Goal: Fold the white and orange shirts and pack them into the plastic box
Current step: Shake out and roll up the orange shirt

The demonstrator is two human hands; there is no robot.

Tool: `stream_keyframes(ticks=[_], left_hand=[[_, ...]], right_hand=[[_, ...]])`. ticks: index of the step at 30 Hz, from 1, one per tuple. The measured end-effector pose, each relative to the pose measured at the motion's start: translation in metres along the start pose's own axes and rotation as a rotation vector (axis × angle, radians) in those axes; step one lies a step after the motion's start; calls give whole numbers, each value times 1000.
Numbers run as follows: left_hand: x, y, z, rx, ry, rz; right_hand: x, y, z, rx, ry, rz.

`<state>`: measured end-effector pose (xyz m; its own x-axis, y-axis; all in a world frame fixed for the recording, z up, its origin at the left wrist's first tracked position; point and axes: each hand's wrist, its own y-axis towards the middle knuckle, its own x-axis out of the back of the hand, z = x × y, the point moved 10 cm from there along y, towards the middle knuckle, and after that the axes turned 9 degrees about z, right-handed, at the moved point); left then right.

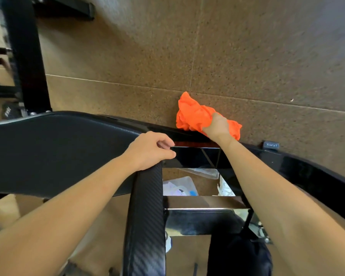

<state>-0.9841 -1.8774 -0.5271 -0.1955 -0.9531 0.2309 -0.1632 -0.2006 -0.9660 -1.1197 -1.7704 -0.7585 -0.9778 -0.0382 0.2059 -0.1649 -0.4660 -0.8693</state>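
Observation:
The orange shirt (195, 114) lies bunched up on the brown floor just beyond the far edge of a black glossy table (197, 158). My right hand (217, 125) reaches over that edge and is closed on the crumpled fabric. My left hand (151, 150) rests at the table's edge with its fingers curled, holding nothing that I can see. Below the table, a clear plastic box (182, 186) with pale contents shows through a gap. The white shirt is not in view.
A black padded seat (58, 148) spans the left. A carbon-patterned black bar (145, 220) runs down the middle. A black metal frame (26, 56) stands at the upper left on the brown speckled floor (247, 56). Something white (225, 188) lies beside the box.

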Motion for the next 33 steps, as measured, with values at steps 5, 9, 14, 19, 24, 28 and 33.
stream_keyframes(ticks=[5,9,14,19,24,28,33], left_hand=[[2,-1,-1,-23,-48,-11],[7,-7,-9,-86,-55,-48],[27,-45,-43,-305,38,-249],[27,-88,-98,-567,115,-230],[40,-145,-139,-749,266,-347],[54,-201,-130,-694,170,-370],[47,-278,-102,-721,27,-310]], right_hand=[[26,-38,21,60,82,-17],[49,-101,81,431,29,-50],[92,-184,118,605,-110,-87],[134,-267,147,700,-90,3],[171,-349,170,763,-57,-14],[198,-400,174,661,-16,-196],[204,-464,194,620,203,-268]])
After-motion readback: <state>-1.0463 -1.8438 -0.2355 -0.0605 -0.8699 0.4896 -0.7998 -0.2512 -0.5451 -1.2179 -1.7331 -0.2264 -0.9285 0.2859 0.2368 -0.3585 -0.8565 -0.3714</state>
